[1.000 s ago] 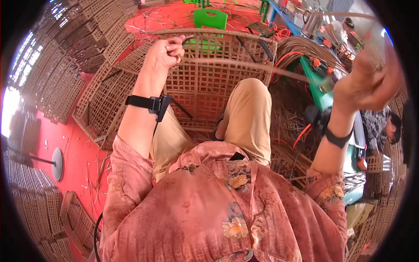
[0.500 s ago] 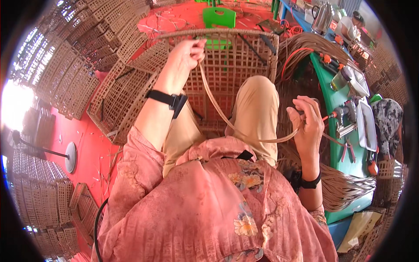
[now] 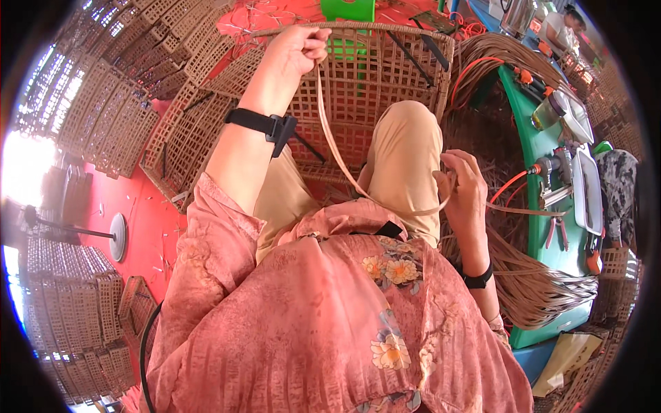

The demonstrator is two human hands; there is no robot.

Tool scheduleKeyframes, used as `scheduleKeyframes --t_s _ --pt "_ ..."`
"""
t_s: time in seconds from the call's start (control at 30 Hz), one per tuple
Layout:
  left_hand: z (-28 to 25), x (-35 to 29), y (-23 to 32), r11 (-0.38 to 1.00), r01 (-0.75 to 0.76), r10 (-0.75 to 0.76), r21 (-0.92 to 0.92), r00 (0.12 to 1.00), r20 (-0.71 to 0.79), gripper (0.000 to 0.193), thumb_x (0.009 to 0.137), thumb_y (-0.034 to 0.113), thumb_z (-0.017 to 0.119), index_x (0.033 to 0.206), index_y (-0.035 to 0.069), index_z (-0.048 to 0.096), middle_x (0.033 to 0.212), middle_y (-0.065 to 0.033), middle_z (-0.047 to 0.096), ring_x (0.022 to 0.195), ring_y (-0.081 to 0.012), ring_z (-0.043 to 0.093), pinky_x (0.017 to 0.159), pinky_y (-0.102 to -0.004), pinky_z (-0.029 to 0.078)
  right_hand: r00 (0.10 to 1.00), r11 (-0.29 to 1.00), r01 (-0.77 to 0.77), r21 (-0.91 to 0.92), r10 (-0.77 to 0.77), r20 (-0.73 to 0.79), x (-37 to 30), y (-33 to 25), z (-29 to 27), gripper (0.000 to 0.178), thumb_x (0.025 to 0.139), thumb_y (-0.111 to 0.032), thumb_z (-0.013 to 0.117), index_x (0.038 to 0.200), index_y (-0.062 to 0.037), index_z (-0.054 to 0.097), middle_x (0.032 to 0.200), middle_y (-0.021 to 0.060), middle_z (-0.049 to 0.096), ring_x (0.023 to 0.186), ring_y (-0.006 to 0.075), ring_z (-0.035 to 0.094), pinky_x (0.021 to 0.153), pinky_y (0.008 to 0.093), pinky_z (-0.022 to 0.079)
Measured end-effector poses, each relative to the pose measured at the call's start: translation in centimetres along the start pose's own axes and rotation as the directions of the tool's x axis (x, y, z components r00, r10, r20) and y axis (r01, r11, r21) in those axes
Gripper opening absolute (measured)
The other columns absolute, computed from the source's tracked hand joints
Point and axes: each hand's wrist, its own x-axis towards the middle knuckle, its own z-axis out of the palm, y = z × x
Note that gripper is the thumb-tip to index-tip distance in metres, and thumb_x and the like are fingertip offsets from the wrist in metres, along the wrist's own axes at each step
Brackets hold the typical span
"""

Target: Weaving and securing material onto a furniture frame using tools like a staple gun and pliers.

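My left hand (image 3: 301,51) is raised at the upper rim of a brown woven basket (image 3: 396,72) that stands tilted before my knees. Its fingers are pinched on a flat tan weaving strand (image 3: 330,141). From there the strand hangs in a loose curve across my lap to my right hand (image 3: 466,193). The fingers of that hand are curled round the strand beside my right knee. Beyond it, the strand's tail reaches toward the green table (image 3: 518,120). Whether the strand is fastened to the rim is hidden by my left fingers.
To the right, pliers (image 3: 561,234), an air tool with an orange hose (image 3: 547,167), a jar (image 3: 546,112) and a white tray (image 3: 586,191) lie on the table. Strand bundles (image 3: 544,292) lie nearby. Stacked baskets (image 3: 72,289) fill the left. A person (image 3: 561,31) sits far right.
My right hand has come left toward my knee, its fingers curling closer. More of the strand's tail now shows beyond it. My left hand is slightly higher in view, still at the rim.
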Motion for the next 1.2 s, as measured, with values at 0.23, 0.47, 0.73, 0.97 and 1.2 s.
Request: scheduleKeyframes --t_s 0.23,0.47,0.73,0.97,1.2 --pt "-6.6 1.9 -4.1 0.993 0.110 -0.115 -0.035 0.969 -0.219 0.025 0.094 -0.001 0.041 0.116 -0.011 0.046 0.064 -0.0026 0.053 0.038 -0.0044 0.031 0.038 -0.0208 0.020 0.974 0.992 -0.123 -0.001 0.121 0.193 -1.0 1.6 0.8 0.038 0.074 0.006 0.052 0.111 -0.0002 0.056 0.117 0.0172 0.055 0.096 0.0364 0.058 0.083 0.0417 0.048" --pt "-9.5 6.5 -5.7 0.988 0.150 -0.138 0.036 0.962 -0.235 0.022 0.096 0.001 0.041 0.114 -0.010 0.047 0.064 -0.0024 0.053 0.037 -0.0043 0.031 0.037 -0.0209 0.021 0.981 0.978 -0.145 0.148 0.123 0.150 -2.0 3.3 0.5 0.035 0.077 0.006 0.048 0.110 0.0000 0.059 0.111 0.0188 0.059 0.091 0.0357 0.061 0.082 0.0394 0.049" --pt "-9.2 9.8 -6.0 0.976 0.165 -0.119 0.143 0.951 -0.285 0.017 0.090 -0.001 0.045 0.102 -0.010 0.052 0.068 -0.0062 0.052 0.040 -0.0054 0.031 0.037 -0.0208 0.022 0.975 0.954 -0.181 0.239 0.142 0.169 -0.4 3.6 -0.5 0.030 0.079 0.004 0.051 0.108 -0.0008 0.060 0.109 0.0167 0.061 0.084 0.0334 0.063 0.073 0.0372 0.049" --pt "-9.1 8.5 -8.4 0.972 0.163 -0.118 0.171 0.962 -0.244 0.012 0.090 0.003 0.047 0.094 -0.006 0.054 0.068 -0.0054 0.052 0.042 -0.0057 0.033 0.037 -0.0204 0.023 0.979 0.953 -0.122 0.278 0.069 0.192 1.5 3.3 1.9 0.034 0.078 0.002 0.055 0.111 -0.0006 0.059 0.107 0.0165 0.061 0.073 0.0279 0.061 0.071 0.0347 0.049" --pt "-5.6 3.9 -7.9 0.984 0.136 -0.119 0.119 0.983 -0.141 0.012 0.090 0.008 0.049 0.091 -0.001 0.057 0.069 -0.0042 0.052 0.044 -0.0067 0.036 0.038 -0.0202 0.026 0.983 0.915 -0.077 0.396 0.003 0.183 10.3 2.4 6.2 0.039 0.081 -0.004 0.058 0.120 -0.0005 0.056 0.108 0.0170 0.064 0.078 0.0234 0.065 0.069 0.0322 0.050"
